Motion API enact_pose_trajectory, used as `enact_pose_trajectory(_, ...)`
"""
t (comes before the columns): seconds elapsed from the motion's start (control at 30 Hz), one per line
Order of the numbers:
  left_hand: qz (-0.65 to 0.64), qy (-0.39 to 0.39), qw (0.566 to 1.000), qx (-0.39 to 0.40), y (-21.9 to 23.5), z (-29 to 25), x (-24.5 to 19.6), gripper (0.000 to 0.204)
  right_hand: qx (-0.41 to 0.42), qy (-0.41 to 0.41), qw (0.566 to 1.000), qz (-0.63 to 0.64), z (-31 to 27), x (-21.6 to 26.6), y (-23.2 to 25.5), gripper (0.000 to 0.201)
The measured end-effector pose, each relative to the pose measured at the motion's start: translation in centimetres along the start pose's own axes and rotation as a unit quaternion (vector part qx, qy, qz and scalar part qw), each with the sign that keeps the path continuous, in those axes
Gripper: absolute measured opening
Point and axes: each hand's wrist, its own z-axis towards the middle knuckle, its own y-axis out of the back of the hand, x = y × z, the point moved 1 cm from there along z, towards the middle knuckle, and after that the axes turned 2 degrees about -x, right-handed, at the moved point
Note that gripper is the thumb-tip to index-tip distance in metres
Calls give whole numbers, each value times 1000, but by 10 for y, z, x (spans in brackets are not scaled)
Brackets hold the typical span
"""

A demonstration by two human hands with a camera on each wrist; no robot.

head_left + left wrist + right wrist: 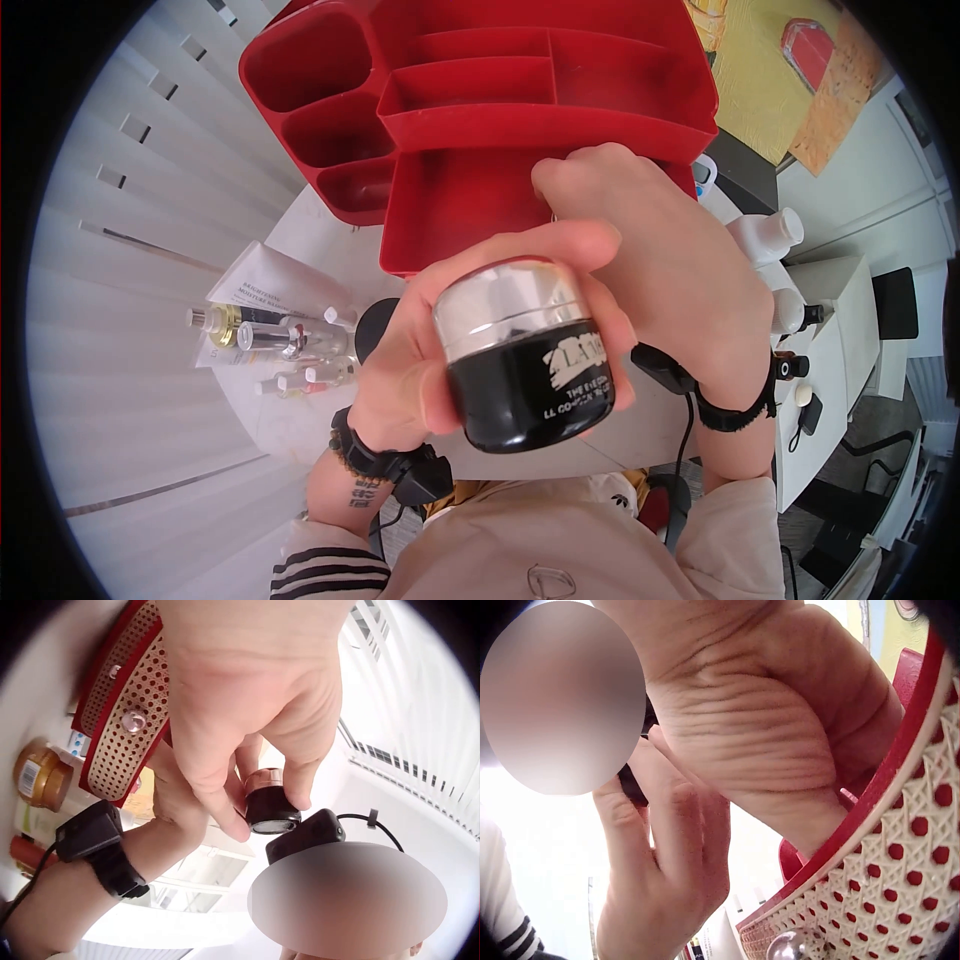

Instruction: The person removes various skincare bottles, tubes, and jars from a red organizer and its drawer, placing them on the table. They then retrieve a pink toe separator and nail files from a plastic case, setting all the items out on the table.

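Observation:
My left hand [410, 370] grips a black jar [530, 400] with a shiny silver lid, held up tilted in the head view; the left wrist view shows the same jar [271, 810] between thumb and fingers. My right hand [665, 260] reaches over the open drawer [450, 200] of a red organizer [520, 125], its fingers bent down at the drawer's right part. What those fingertips touch is hidden. In the right wrist view the right hand [765, 727] lies over the woven drawer front [900, 877].
Left of the organizer stand a white tube [280, 280] and several small bottles [290, 338]. White bottles [768, 235] stand at the right, near a dark box [740, 172]. The left wrist view shows an amber jar [46, 780] beside the drawers.

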Motion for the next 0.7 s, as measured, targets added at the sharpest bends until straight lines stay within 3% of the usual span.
enact_pose_trajectory(0.07,2,13,1000,-4,-5,-2,-2,110,-8,1,1000,-5,0,1,1,47)
enact_pose_trajectory(0.13,8,72,985,-159,-22,-3,-5,107,-2,-2,1000,2,-1,-1,1,48)
enact_pose_trajectory(0.23,-6,67,970,-234,-33,-1,-1,107,8,-3,1000,0,0,1,3,49)
enact_pose_trajectory(0.37,-10,81,977,-199,-23,-6,-3,105,17,-4,1000,-14,0,3,4,51)
enact_pose_trajectory(0.43,-80,68,983,-149,-19,-6,-3,104,18,-1,1000,-22,1,1,2,52)
enact_pose_trajectory(0.53,-166,60,975,-132,-17,-5,-1,102,23,-5,999,-34,2,2,2,54)
enact_pose_trajectory(0.7,-168,64,975,-128,-15,-5,-2,102,30,-11,999,-39,2,3,3,55)
